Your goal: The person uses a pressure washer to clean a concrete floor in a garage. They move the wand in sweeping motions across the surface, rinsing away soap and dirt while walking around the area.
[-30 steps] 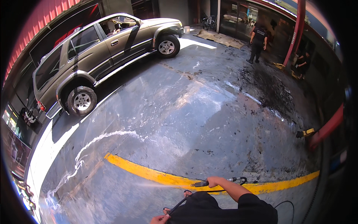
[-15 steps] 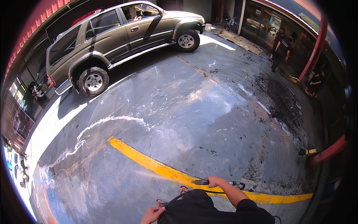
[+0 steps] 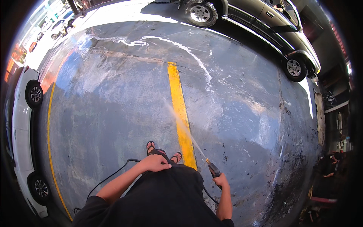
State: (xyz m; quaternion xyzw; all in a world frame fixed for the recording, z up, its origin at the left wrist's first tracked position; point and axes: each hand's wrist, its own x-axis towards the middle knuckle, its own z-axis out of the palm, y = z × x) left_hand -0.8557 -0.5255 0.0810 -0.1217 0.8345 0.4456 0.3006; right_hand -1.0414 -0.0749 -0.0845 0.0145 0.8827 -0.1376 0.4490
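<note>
Hard daylight at the upper left bleaches the pavement point(image 3: 124, 11) almost white, while the blue-grey floor point(image 3: 124, 109) lies in softer shade with pale glare toward the right. Deep shadow pools under the brownish vehicle point(image 3: 257, 11). The right rim sinks into murk; fisheye curvature bends the thin yellow line point(image 3: 49, 140), and the water spray point(image 3: 189, 136) blurs

Right hand point(image 3: 222, 181): wrapped round a black spray gun point(image 3: 214, 171).
Spray point(image 3: 185, 130): thin white jet, slanting across the yellow stripe point(image 3: 175, 85).
Left hand point(image 3: 155, 163): at waist, against black clothing; hose point(image 3: 109, 174) passes beside the wrist, grip unclear.
Floor point(image 3: 113, 117): blue-grey, worn; white streak point(image 3: 194, 56) toward far edge, dark stains point(image 3: 289, 189) along right edge.
Vehicles: white car point(image 3: 20, 128), left edge; brown SUV point(image 3: 249, 15), far right corner.
Co-worker point(image 3: 331, 166): right edge, dark clothes.
</note>
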